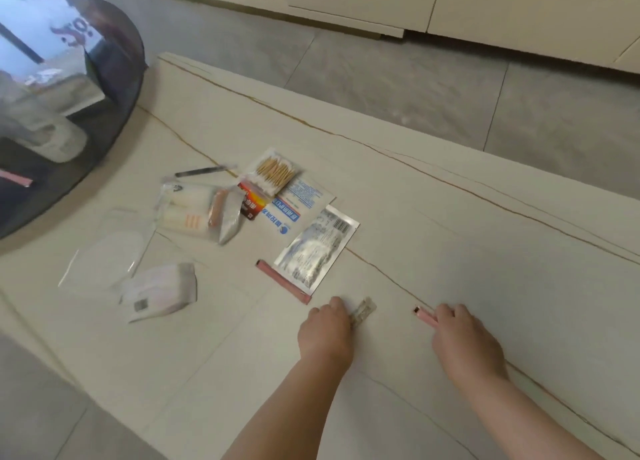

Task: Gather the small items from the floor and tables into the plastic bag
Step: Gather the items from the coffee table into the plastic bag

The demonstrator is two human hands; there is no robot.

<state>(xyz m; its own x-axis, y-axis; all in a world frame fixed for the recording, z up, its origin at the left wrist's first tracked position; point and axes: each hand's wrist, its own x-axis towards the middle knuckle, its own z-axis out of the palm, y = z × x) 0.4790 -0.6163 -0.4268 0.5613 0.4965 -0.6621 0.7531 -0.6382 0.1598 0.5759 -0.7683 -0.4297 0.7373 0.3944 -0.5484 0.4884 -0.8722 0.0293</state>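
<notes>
Both my forearms reach out over the pale table (450,237); my left hand (325,331) pinches a small clear packet (363,312); my right hand (464,338) pinches a short pink stick (425,315); beyond the left hand lie a silver sachet (317,248), a longer pink stick (283,281), cotton swabs (275,172) and a clear plastic bag (107,251), well apart from the sachet
</notes>
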